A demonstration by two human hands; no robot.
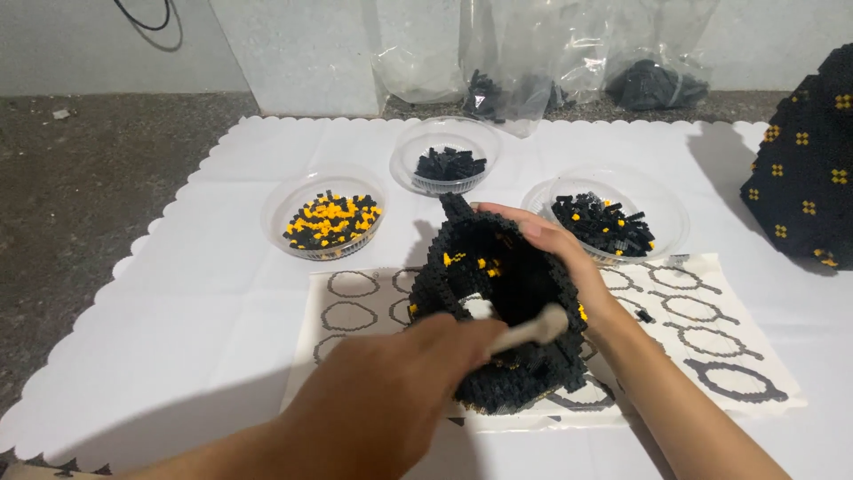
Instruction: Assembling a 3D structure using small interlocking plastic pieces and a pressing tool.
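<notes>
finished black model (pixel 804 169): cut by right edge | white tool (pixel 531 330): blurred | bagged pieces (pixel 657 84): indistinct

Your brick model (pixel 524 373) is black with scattered yellow studs. The left bowl (pixel 330 220) holds mixed black and yellow bricks; the other two bowls (pixel 444 164) hold black only. The printed sheet (pixel 711 333) shows grey-black ring outlines on white. The mat (pixel 178 293) is white.

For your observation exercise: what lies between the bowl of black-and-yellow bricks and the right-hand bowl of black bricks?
In the head view, the black brick model's top edge, gripped by the right hand.
</notes>
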